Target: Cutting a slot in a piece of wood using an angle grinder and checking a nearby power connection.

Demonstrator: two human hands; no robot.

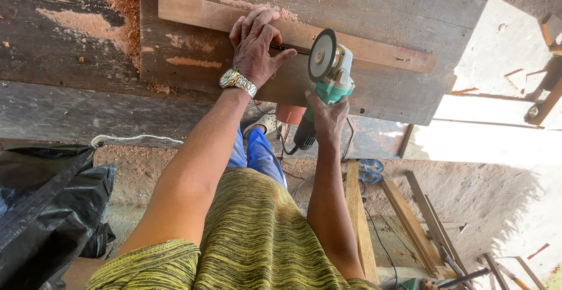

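Left hand flat on wooden strip — right hand gripping angle grinder

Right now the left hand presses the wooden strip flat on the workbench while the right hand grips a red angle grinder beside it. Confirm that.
One detail is off: the angle grinder is green with a pale head, not red. The head view shows the rest as stated: the left hand presses the wooden strip flat on the workbench, and the right hand grips the grinder beside it.

no packages, labels, signs or screens visible
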